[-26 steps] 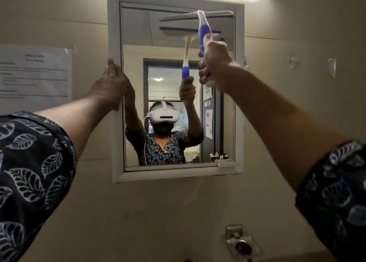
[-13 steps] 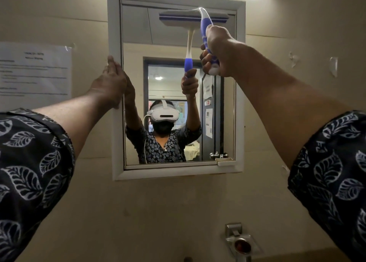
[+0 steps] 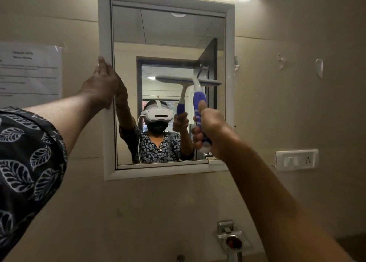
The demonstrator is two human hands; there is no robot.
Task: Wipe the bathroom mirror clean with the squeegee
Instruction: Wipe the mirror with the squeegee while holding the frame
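Leaf-printed dark fabric of the left sleeve is cut off by the picture's left edge, and the right forearm is cut off at the lower right corner. The right hand is seen from behind, its fingers and thumb curled round the blue-and-white handle of the squeegee; the handle's lower end is hidden in the fist. The handle's long axis is roughly upright, head uppermost and leaning slightly left. The blade is laid level against the glass of the mirror, at mid-height near its right edge. The left hand is pressed flat, fingers straight and pointing up, on the left edge of the frame; its fingertips are partly hidden. Print on the paper notice is too blurred to be read.
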